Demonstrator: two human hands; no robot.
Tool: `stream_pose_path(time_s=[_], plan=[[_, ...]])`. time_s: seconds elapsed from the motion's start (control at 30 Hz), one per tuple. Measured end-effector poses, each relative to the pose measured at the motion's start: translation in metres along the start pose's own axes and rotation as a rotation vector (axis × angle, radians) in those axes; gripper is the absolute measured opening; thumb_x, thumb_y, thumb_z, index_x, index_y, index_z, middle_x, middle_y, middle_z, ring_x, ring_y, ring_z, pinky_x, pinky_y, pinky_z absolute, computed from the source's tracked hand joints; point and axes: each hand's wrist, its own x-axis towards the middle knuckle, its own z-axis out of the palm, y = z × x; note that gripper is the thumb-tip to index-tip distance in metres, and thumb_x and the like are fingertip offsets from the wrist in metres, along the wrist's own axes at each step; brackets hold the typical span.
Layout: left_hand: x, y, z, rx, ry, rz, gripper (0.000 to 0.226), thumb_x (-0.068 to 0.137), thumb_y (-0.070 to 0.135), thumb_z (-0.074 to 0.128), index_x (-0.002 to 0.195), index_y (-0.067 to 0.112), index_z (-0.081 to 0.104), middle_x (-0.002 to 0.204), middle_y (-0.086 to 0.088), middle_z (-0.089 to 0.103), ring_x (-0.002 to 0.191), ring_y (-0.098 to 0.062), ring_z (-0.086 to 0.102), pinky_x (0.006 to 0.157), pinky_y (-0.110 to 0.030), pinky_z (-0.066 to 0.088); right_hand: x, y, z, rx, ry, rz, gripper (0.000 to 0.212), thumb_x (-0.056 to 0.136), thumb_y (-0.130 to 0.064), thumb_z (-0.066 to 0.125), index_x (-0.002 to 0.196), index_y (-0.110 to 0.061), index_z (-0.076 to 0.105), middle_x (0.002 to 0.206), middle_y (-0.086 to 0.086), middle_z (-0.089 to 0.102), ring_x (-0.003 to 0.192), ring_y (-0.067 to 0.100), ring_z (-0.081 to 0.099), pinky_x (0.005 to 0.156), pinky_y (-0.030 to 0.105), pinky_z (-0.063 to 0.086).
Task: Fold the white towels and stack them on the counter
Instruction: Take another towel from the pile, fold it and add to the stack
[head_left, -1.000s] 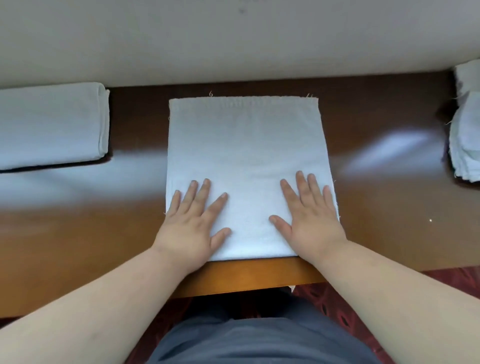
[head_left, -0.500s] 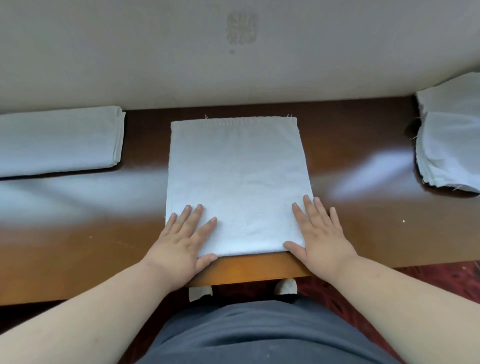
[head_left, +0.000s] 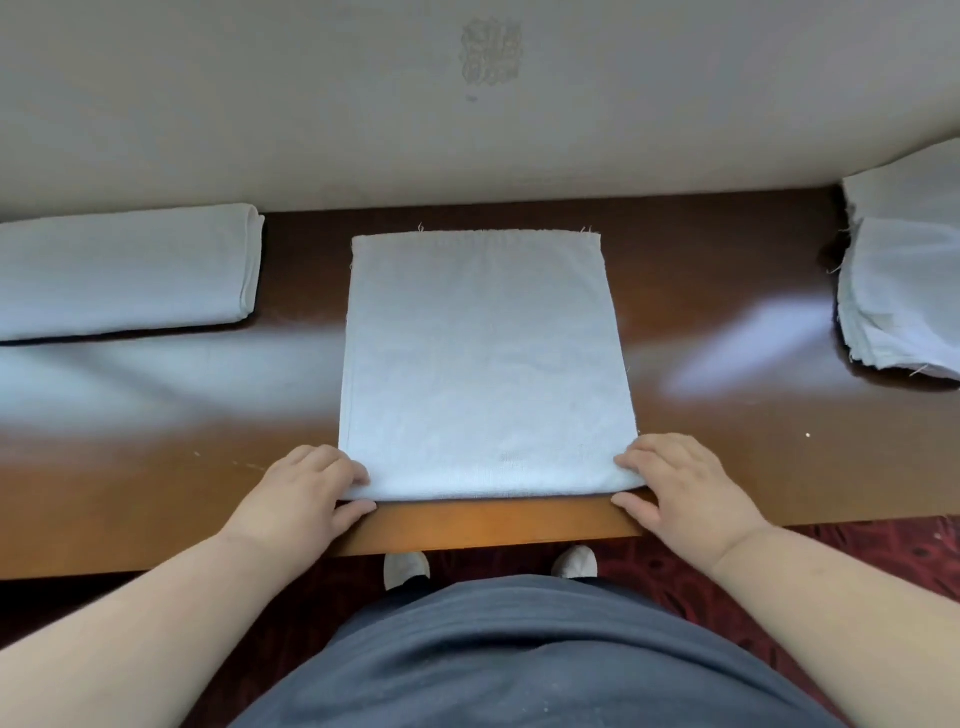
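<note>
1. Far left: folded towel (head_left: 122, 270) lies flat on counter (head_left: 727, 415), against wall (head_left: 311, 104), well apart from the work towel. Looks like the start of the stack, my read.
2. Left hand (head_left: 298, 493) at near-left corner of center towel (head_left: 483, 364): fingers curled over the top, thumb at the near edge, so pinching the corner.
3. Center towel: already folded at least once, flat, near edge close to counter's front lip, far edge w/ loose threads just short of the wall.
4. Right hand (head_left: 680, 493) mirrors it on near-right corner: fingers curled on top, thumb by the edge, pinching. Can't tell how many layers either hand holds.
5. Far right: loose pile of unfolded towels (head_left: 904, 291), edges fanned, partly out of view.
6. Risks, my guess: next fold goes away from body. If a pinch catches only the top layer, layers split and fold comes out skewed. Uneven lift L vs R = crooked edges. Towel sits near the lip, so a tug toward the body could slide it off.
</note>
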Motion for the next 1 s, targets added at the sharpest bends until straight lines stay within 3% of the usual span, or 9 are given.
stream_pose_path(time_s=[0.17, 0.27, 0.33, 0.47, 0.57, 0.63, 0.73, 0.87, 1.0], plan=[[0.003, -0.01, 0.002, 0.011, 0.03, 0.064, 0.027, 0.065, 0.012, 0.085, 0.089, 0.016, 0.073, 0.091, -0.001, 0.067, 0.084, -0.032, 0.063, 0.077, -0.042, 0.054, 0.008, 0.012, 0.0, -0.041, 0.028, -0.105, 0.036, 0.065, -0.015, 0.09, 0.098, -0.012, 0.075, 0.102, 0.005, 0.069, 0.093, 0.032, 0.066, 0.084, 0.046, 0.056], [0.001, -0.013, 0.001, 0.079, 0.109, 0.043, 0.015, 0.074, 0.024, 0.065, 0.083, 0.016, 0.072, 0.086, -0.001, 0.066, 0.079, -0.031, 0.062, 0.073, -0.041, 0.053, 0.009, 0.014, 0.002, -0.057, 0.045, -0.1, 0.031, 0.063, -0.005, 0.086, 0.091, -0.011, 0.075, 0.1, 0.006, 0.069, 0.091, 0.033, 0.066, 0.082, 0.045, 0.055], [-0.002, -0.015, 0.0, 0.127, 0.101, 0.1, 0.029, 0.078, 0.034, 0.048, 0.081, 0.016, 0.072, 0.086, -0.001, 0.065, 0.078, -0.03, 0.061, 0.074, -0.04, 0.052, 0.008, 0.014, 0.001, -0.048, 0.031, -0.115, 0.026, 0.065, -0.005, 0.084, 0.088, -0.01, 0.073, 0.1, 0.006, 0.068, 0.092, 0.034, 0.065, 0.082, 0.044, 0.054], [-0.02, -0.016, 0.002, 0.089, 0.106, 0.179, 0.027, 0.08, 0.035, 0.047, 0.081, 0.019, 0.069, 0.094, 0.001, 0.064, 0.09, -0.025, 0.061, 0.085, -0.037, 0.046, -0.009, 0.011, -0.009, 0.071, -0.046, -0.141, 0.019, 0.07, -0.015, 0.08, 0.085, -0.019, 0.069, 0.106, -0.001, 0.064, 0.103, 0.022, 0.058, 0.09, 0.04, 0.051], [-0.026, -0.009, -0.005, -0.227, 0.146, 0.012, 0.014, 0.082, 0.034, 0.049, 0.084, 0.031, 0.062, 0.106, 0.011, 0.062, 0.105, -0.011, 0.052, 0.095, -0.029, 0.038, -0.012, 0.0, -0.022, 0.391, -0.021, 0.036, 0.015, 0.081, -0.028, 0.058, 0.084, -0.042, 0.054, 0.115, -0.016, 0.058, 0.119, 0.004, 0.048, 0.105, 0.02, 0.036], [-0.015, 0.0, -0.015, -0.511, 0.197, -0.185, 0.016, 0.088, 0.026, 0.054, 0.085, 0.041, 0.057, 0.099, 0.022, 0.063, 0.097, 0.0, 0.053, 0.087, -0.029, 0.043, 0.002, -0.009, -0.03, 0.562, 0.079, 0.212, 0.021, 0.085, -0.023, 0.055, 0.088, -0.043, 0.056, 0.111, -0.025, 0.062, 0.114, -0.006, 0.052, 0.098, 0.008, 0.035], [0.023, 0.011, -0.036, -0.752, 0.322, -0.423, 0.015, 0.093, 0.029, 0.054, 0.089, 0.043, 0.055, 0.077, 0.022, 0.063, 0.069, 0.004, 0.055, 0.058, -0.03, 0.04, 0.045, -0.017, -0.046, 0.657, 0.205, 0.4, 0.022, 0.088, -0.028, 0.054, 0.091, -0.05, 0.055, 0.091, -0.029, 0.062, 0.087, -0.009, 0.058, 0.071, 0.01, 0.042], [0.095, 0.015, -0.065, -0.857, 0.418, -0.551, 0.005, 0.094, 0.047, 0.046, 0.092, 0.045, 0.051, 0.08, 0.014, 0.06, 0.074, 0.0, 0.056, 0.06, -0.027, 0.037, 0.12, -0.015, -0.063, 0.669, 0.311, 0.546, 0.011, 0.094, -0.043, 0.046, 0.094, -0.053, 0.048, 0.085, -0.023, 0.059, 0.081, -0.02, 0.051, 0.057, 0.006, 0.034], [0.167, 0.004, -0.078, -0.896, 0.499, -0.59, 0.016, 0.092, 0.05, 0.043, 0.102, 0.041, 0.05, 0.088, 0.016, 0.058, 0.079, -0.001, 0.053, 0.062, -0.024, 0.036, 0.19, 0.006, -0.058, 0.66, 0.354, 0.63, 0.009, 0.099, -0.042, 0.042, 0.105, -0.036, 0.044, 0.09, -0.018, 0.056, 0.079, -0.008, 0.054, 0.059, 0.013, 0.033]])
